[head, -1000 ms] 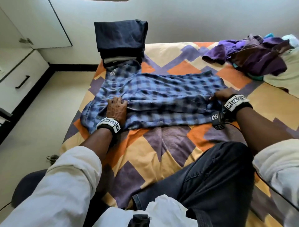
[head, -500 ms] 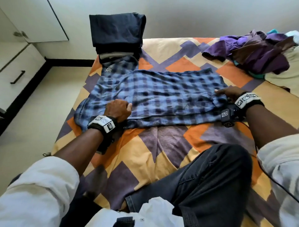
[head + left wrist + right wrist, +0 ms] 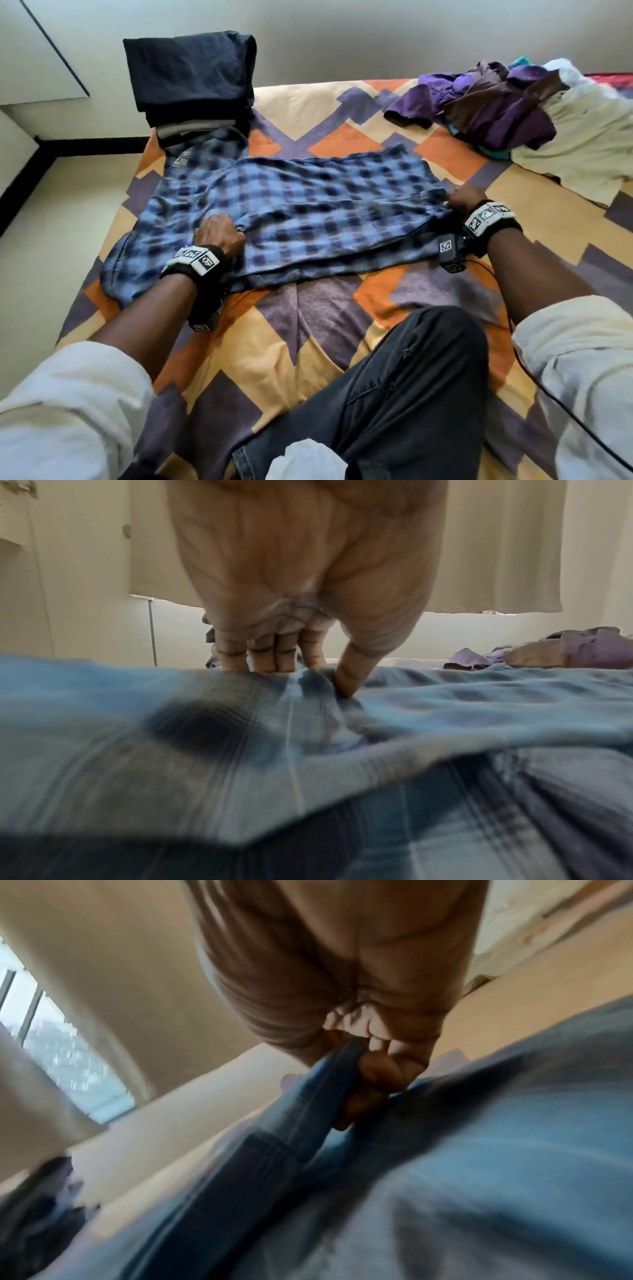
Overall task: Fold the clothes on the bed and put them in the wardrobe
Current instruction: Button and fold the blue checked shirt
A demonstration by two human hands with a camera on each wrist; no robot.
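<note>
A blue plaid shirt [image 3: 308, 205] lies spread across the patterned bedspread [image 3: 308, 342], collar toward the left. My left hand [image 3: 219, 229] sits on the shirt's near left part, fingers and thumb curled into a fold of cloth [image 3: 318, 685]. My right hand [image 3: 460, 202] is at the shirt's right hem, and its fingers pinch a strip of the blue fabric [image 3: 325, 1091]. A folded stack of dark clothes [image 3: 191, 78] stands at the bed's far left corner, just beyond the collar.
A loose heap of purple and brown clothes [image 3: 496, 106] and a cream garment [image 3: 582, 144] lie at the far right of the bed. My knee in dark trousers [image 3: 411, 394] rests on the near bed. White cabinet doors [image 3: 30, 44] and bare floor [image 3: 51, 240] are to the left.
My left hand went from lying flat on the shirt to curling into the cloth. My right hand has closed on the hem. The view has shifted closer and slightly left.
</note>
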